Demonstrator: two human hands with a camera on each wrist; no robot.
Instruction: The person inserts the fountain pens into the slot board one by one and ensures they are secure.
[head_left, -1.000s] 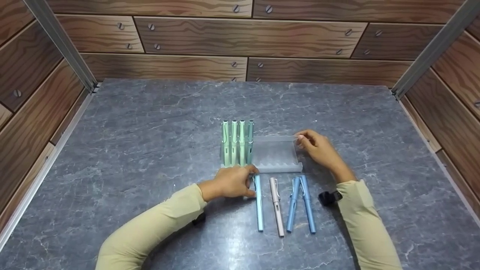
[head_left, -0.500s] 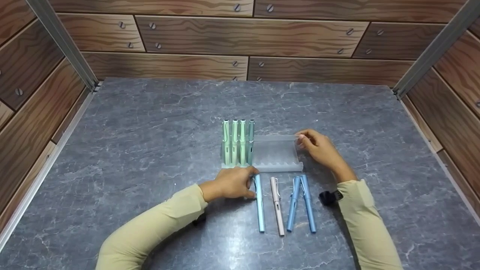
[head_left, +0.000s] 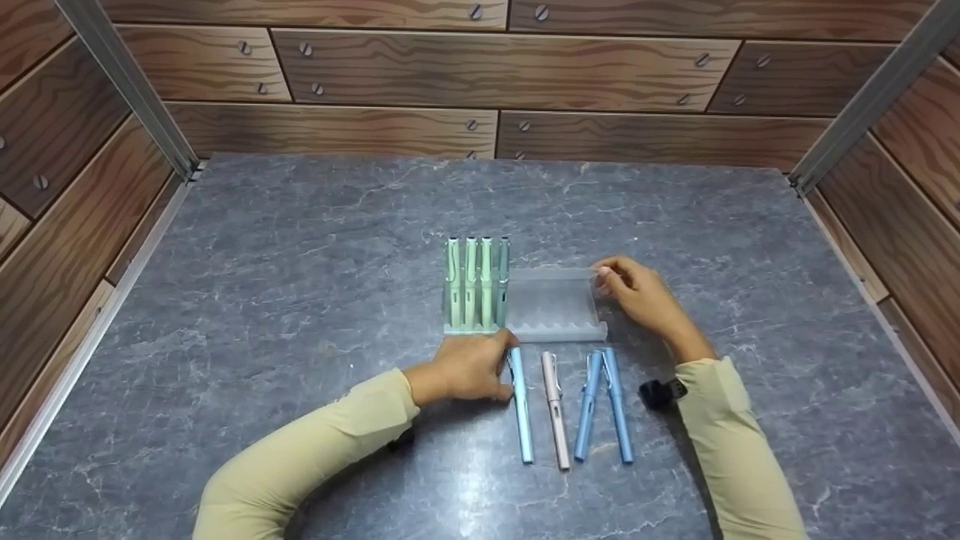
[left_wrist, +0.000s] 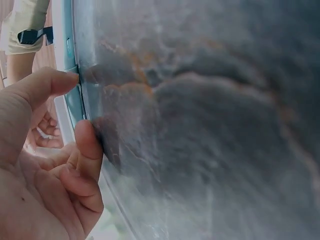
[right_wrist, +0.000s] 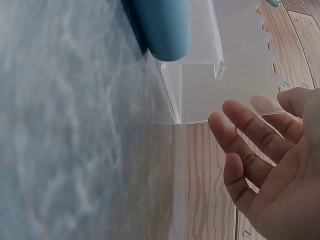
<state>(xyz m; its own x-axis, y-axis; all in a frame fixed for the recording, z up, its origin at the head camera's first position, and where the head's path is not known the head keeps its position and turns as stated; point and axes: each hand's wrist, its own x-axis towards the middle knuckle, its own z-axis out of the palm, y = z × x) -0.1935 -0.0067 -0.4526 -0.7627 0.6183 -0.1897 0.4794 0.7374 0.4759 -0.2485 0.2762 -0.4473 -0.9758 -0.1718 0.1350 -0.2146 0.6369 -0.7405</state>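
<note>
With thumb and fingertips, my left hand pinches the upper end of a light blue pen lying on the table; in the left wrist view the thumb presses this pen. My right hand holds the upper right corner of a clear pen stand. Seen from the right wrist, the thumb and fingers are at the edge of the stand's panel. Three light green pens and one teal pen lean in its left slots; its right slots hold no pens.
A pinkish-grey pen and two blue pens lie in front of the stand, the blue ones close together at their tops. The marbled table is bounded by wood-patterned walls at the back and sides.
The lower end of the light blue pen has swung slightly to the right under my left hand. My right hand stays at the stand's corner. The head view has shifted a little.
</note>
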